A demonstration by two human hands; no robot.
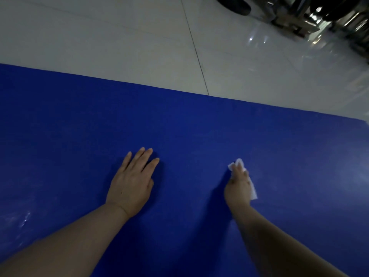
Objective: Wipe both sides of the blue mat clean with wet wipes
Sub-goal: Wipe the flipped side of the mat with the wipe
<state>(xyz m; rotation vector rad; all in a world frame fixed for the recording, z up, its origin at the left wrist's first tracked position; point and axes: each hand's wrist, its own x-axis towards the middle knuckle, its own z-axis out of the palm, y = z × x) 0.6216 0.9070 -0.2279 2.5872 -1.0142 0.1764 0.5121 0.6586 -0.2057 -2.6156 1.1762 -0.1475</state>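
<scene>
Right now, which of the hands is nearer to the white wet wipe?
Right. The right hand presses the wet wipe onto the blue mat; the left hand lies flat, apart.

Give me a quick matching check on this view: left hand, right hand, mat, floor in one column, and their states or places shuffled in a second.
Things:
1. left hand
2. right hand
3. mat
4. floor

States:
A. pale tiles beyond the far edge
B. pressing a white wipe down
C. flat, fingers spread, holding nothing
D. blue, spread out under both hands

Pairs: 1-C, 2-B, 3-D, 4-A
</scene>
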